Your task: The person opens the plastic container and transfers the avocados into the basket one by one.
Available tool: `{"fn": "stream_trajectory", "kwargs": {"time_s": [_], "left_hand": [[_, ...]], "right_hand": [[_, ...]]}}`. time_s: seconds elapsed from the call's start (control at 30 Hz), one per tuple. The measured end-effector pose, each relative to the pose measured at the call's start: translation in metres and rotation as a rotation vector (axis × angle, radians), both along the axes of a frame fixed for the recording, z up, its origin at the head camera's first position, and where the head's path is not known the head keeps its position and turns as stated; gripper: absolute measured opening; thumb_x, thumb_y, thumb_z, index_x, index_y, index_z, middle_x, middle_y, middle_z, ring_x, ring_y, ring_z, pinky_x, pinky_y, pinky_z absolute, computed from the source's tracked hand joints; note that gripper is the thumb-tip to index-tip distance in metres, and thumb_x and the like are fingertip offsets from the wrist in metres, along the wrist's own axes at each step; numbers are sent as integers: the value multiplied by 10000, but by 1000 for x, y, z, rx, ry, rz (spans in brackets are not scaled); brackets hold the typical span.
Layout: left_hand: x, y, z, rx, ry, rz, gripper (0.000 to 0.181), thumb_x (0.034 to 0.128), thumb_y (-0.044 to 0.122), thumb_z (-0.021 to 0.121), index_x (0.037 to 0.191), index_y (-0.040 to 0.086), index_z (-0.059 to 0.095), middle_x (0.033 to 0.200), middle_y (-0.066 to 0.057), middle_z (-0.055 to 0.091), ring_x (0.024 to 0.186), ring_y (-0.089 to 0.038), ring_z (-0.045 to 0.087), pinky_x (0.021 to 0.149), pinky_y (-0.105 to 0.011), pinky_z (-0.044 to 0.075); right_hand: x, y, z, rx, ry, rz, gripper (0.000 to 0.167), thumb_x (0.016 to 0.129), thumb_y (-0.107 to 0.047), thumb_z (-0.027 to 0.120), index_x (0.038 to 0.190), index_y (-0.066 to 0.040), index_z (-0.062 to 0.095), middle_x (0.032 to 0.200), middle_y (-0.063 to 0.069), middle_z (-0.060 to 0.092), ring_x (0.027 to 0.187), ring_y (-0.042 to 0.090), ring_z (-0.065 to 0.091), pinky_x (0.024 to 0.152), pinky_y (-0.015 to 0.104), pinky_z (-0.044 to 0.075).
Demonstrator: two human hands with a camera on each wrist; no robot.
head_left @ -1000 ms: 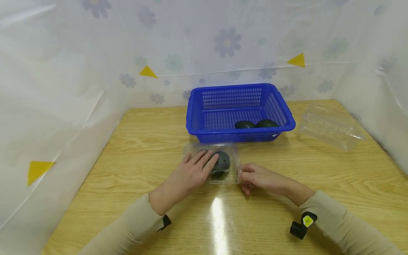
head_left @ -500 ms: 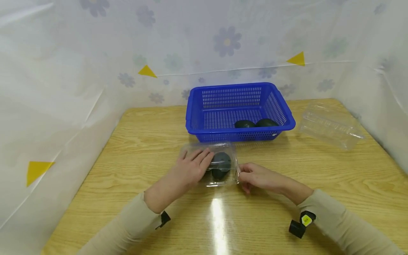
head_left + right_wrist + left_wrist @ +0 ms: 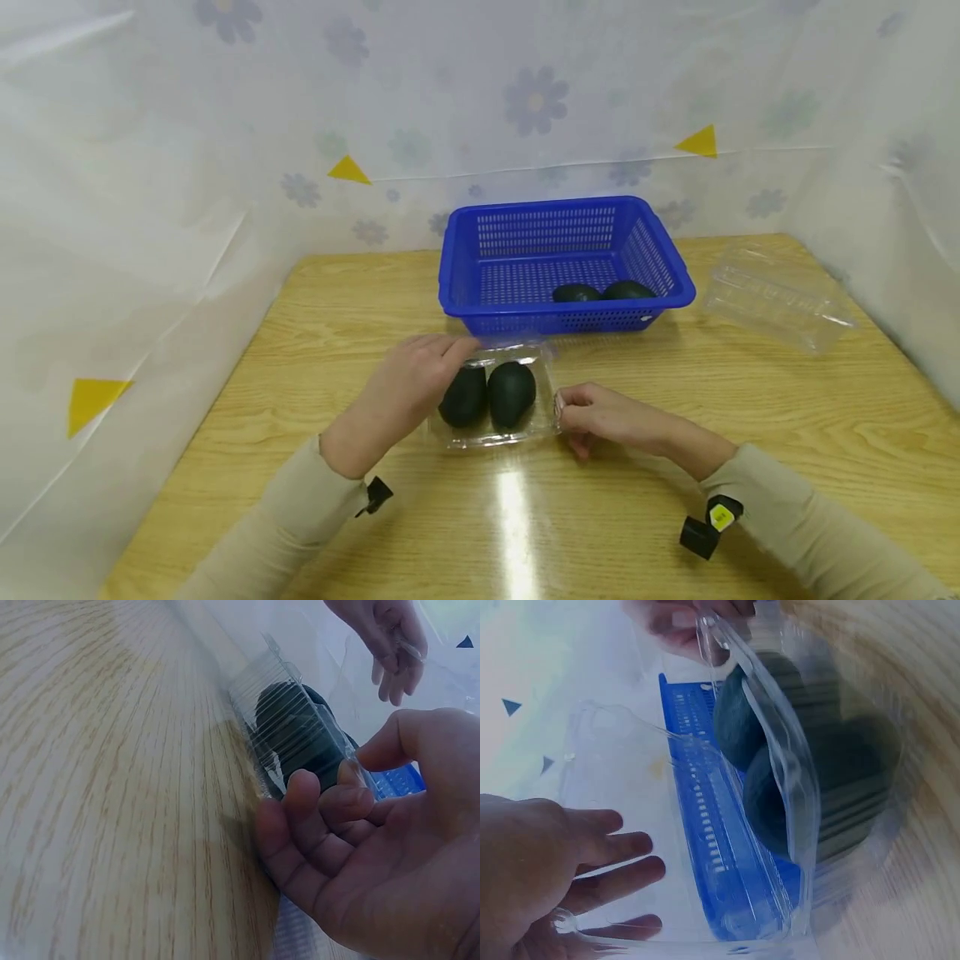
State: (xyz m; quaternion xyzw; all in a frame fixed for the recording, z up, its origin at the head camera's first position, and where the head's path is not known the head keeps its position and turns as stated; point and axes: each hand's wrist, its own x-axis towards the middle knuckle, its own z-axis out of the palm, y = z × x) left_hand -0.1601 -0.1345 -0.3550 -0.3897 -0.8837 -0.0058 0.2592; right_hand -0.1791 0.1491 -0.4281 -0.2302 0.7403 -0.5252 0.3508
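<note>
A clear plastic clamshell container lies on the table, its two dark green avocados side by side in the base. Its lid is raised, standing tilted toward the basket in the left wrist view. My left hand holds the lid's edge at the left, with the thumb side at the rim and the fingers fairly straight. At the container's right end, my right hand pinches the rim between thumb and index finger; the remaining fingers curl beside it in the right wrist view.
Behind the container stands a blue slotted basket with two avocados in its front right part. Another clear plastic container rests on the table at the right. Patterned sheeting walls the table's back and sides.
My left hand has moved left and up from over the avocados, and the lid has swung up off them. My right hand has stayed at the container's right edge.
</note>
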Motion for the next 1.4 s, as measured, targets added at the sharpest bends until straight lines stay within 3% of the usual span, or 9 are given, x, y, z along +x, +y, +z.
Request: {"fn": "stream_trajectory", "kwargs": {"time_s": [0.17,0.27,0.43,0.6,0.9,1.03,1.13,1.3,1.4], "left_hand": [[-6,-4,0,78,78,21,300,870,-119,646,1133,27,636,810,-50,718,641,-147,667,492,-242,517],[-8,-5,-1,80,106,54,281,894,-105,624,1143,26,638,777,-59,700,610,-149,653,443,-240,481],[-12,-8,1,80,141,77,341,909,-86,627,1235,14,628,1044,-118,741,903,-231,726,744,-313,614],[-14,-12,5,95,234,92,456,897,0,652,1344,58,576,1300,-122,644,1181,-271,623,1021,-396,519],[-4,-15,4,102,275,-66,450,817,63,707,1251,51,589,1310,-141,618,1245,-290,576,1102,-378,463],[-2,-18,-3,76,187,-122,504,809,136,763,1268,18,592,1272,-138,629,1183,-271,607,1020,-351,521],[-1,-21,-11,72,40,-114,611,831,245,788,1332,-17,556,1301,-155,607,1190,-282,598,1009,-381,526],[4,-29,-25,17,-272,11,921,832,528,749,1494,-1,388,1455,-162,491,1319,-308,506,1095,-446,459],[5,-34,-31,-13,-393,70,1074,769,654,735,1531,15,329,1510,-169,435,1376,-323,451,1141,-468,408]], "right_hand": [[0,1,1,7,-7,19,130,917,-90,468,843,8,509,646,58,578,598,155,567,580,260,493],[0,1,1,6,-14,22,132,912,-88,462,848,17,510,646,60,579,596,155,566,582,263,496],[-1,1,2,10,-11,32,131,919,-96,457,822,-16,492,640,62,576,599,167,581,586,271,504],[-1,1,3,7,-20,38,175,942,-117,467,799,-15,466,639,65,560,613,190,601,602,285,514],[1,1,4,5,-42,69,204,972,-117,523,801,-7,503,635,55,551,614,182,600,592,238,477],[2,0,3,3,-49,77,204,976,-116,520,808,-2,521,642,54,559,599,182,587,576,229,454],[3,-2,3,1,-45,87,205,971,-110,512,818,26,524,640,51,562,590,171,570,570,218,432],[5,-5,3,10,-31,103,207,973,-114,508,817,21,530,638,44,570,591,157,559,579,215,422],[5,-8,3,11,-37,104,207,969,-129,521,816,10,534,643,42,571,596,154,549,582,218,433]]}}
